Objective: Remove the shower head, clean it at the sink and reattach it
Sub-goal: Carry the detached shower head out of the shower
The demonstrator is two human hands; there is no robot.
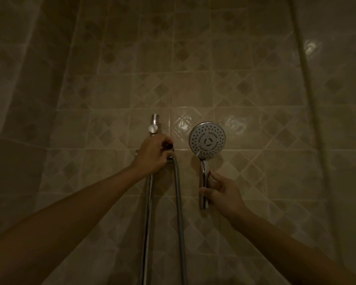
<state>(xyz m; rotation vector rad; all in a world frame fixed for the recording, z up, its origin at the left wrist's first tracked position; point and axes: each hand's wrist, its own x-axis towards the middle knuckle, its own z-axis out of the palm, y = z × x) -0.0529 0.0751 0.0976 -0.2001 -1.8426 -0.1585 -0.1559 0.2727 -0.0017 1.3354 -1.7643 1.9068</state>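
Observation:
A chrome shower head [207, 140] with a round perforated face points at me, and its handle [203, 182] hangs straight down with a bare lower end. My right hand [220, 191] grips that handle between thumb and fingers. The metal hose [179, 212] loops up to the holder on the vertical rail [154, 122]. My left hand [154, 155] is curled around the hose's top end at the holder, which it mostly hides. The shower head is apart from the hose, to its right.
A beige tiled wall [245, 89] with diamond patterns fills the view directly ahead. A second chrome pipe [147, 223] runs down beside the hose. A wall corner [308, 99] rises at the right. The lighting is dim.

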